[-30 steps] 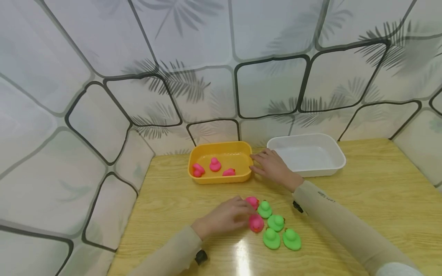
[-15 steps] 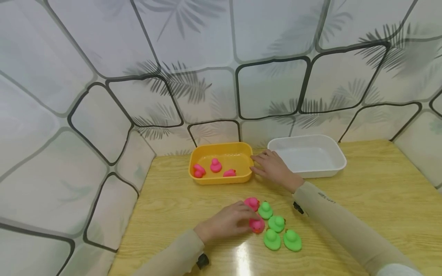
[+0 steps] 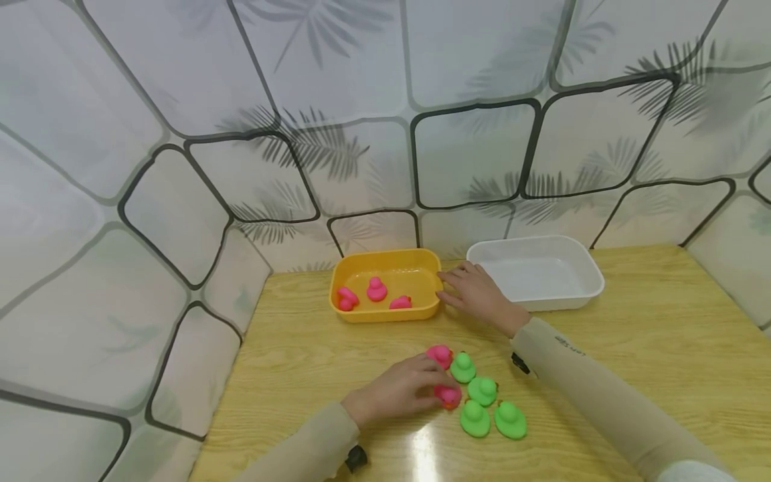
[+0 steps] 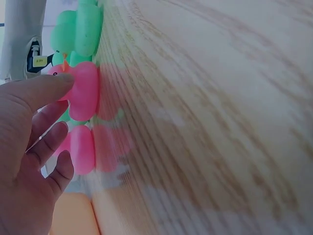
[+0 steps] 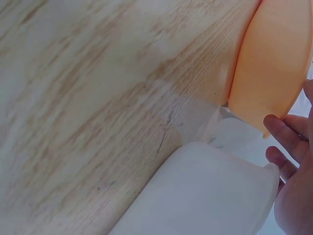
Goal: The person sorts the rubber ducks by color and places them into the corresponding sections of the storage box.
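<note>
My left hand (image 3: 400, 388) is over the small pile, its thumb and a finger pinching a pink rubber duck (image 4: 84, 93) at the head. That duck still sits on the tabletop. Another pink duck (image 3: 440, 355) lies just behind it, close to my fingers. Several green rubber ducks (image 3: 475, 419) are grouped right beside them. My right hand (image 3: 482, 298) reaches to the near end of the yellow tray (image 3: 385, 314), fingertips on its right rim, fingers fairly straight. In the right wrist view this tray (image 5: 269, 63) looks orange. Inside it are 3 pink ducks (image 3: 376, 289).
A white tray (image 3: 551, 301) stands to the right of the yellow one, partly behind my right hand. Both trays are close to the patterned wall (image 3: 373, 167) at the back. The wooden table (image 3: 289, 348) extends in front and to the sides.
My left hand has shifted slightly to the right, its fingers coming down around the head of the nearer pink duck. The right hand and both trays have kept their places.
</note>
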The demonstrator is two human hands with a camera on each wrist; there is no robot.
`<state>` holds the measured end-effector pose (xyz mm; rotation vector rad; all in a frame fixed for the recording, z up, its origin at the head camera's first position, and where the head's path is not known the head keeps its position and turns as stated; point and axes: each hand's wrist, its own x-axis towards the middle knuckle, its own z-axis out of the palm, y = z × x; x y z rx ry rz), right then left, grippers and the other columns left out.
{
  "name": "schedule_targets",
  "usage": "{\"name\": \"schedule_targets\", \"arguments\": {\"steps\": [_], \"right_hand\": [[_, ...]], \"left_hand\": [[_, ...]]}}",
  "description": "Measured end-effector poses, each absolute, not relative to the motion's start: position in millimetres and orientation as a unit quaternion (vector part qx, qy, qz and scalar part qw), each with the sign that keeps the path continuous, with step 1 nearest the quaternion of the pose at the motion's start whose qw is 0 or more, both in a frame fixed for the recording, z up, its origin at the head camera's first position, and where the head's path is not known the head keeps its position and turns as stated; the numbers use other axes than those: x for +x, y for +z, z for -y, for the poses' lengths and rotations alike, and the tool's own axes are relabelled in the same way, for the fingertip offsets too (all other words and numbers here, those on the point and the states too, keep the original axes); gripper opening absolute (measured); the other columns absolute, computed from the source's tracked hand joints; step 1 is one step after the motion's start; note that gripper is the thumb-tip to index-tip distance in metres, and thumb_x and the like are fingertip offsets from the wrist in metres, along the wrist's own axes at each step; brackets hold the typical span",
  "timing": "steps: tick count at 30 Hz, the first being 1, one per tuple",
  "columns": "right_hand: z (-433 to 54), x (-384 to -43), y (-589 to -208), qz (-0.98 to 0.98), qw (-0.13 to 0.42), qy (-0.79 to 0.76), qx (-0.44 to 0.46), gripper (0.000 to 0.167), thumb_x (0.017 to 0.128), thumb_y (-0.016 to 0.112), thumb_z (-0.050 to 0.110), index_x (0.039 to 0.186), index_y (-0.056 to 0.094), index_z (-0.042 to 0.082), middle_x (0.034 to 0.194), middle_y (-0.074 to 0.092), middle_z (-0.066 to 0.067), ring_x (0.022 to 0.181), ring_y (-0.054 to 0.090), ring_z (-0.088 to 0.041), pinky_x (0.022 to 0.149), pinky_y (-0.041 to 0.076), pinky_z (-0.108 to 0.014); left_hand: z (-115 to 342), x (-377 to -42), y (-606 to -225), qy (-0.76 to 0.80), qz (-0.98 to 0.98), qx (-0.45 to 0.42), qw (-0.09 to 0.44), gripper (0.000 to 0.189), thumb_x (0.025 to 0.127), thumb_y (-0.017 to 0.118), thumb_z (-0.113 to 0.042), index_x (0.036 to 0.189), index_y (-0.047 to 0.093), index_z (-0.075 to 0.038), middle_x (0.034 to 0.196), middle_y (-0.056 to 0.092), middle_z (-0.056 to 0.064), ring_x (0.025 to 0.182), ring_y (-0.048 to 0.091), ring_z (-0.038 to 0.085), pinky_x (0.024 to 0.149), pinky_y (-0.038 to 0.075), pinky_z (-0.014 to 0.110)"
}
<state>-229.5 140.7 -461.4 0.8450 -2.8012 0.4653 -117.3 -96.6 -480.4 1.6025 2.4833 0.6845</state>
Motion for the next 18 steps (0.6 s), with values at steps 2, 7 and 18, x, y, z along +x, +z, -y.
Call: {"name": "schedule_targets", "arguments": {"steps": [2, 7, 18], "right_hand": [[-141.0, -229.8, -461.9, 0.942, 0.090, 0.156, 0.284, 0.050, 0.103, 0.066, 0.035, 0.139, 0.064, 0.000, 0.131, 0.070, -0.015, 0.120, 0.054, -0.034, 0.101, 0.044, -0.055], [-141.4, -230.3, -463.0, 0.942, 0.089, 0.155, 0.284, 0.050, 0.103, 0.066, 0.035, 0.140, 0.063, 0.001, 0.132, 0.070, -0.015, 0.120, 0.054, -0.034, 0.101, 0.044, -0.055], [-142.5, -231.3, -461.8, 0.940, 0.094, 0.150, 0.293, 0.051, 0.103, 0.065, 0.036, 0.139, 0.064, 0.000, 0.130, 0.070, -0.015, 0.118, 0.054, -0.034, 0.101, 0.045, -0.054]], "left_hand": [[96.7, -116.9, -479.6, 0.223, -0.819, 0.525, 0.053, 0.027, 0.097, 0.076, -0.025, 0.124, 0.074, -0.018, 0.120, 0.069, -0.004, 0.116, 0.059, 0.009, 0.108, 0.041, 0.019], [98.5, -116.7, -478.6, 0.220, -0.826, 0.517, 0.058, 0.028, 0.098, 0.076, -0.027, 0.125, 0.074, -0.020, 0.119, 0.069, -0.006, 0.116, 0.058, 0.008, 0.107, 0.042, 0.019], [106.1, -117.9, -472.8, 0.216, -0.835, 0.502, 0.065, 0.026, 0.100, 0.072, -0.031, 0.125, 0.074, -0.023, 0.119, 0.070, -0.009, 0.113, 0.058, 0.005, 0.104, 0.043, 0.018]]}}
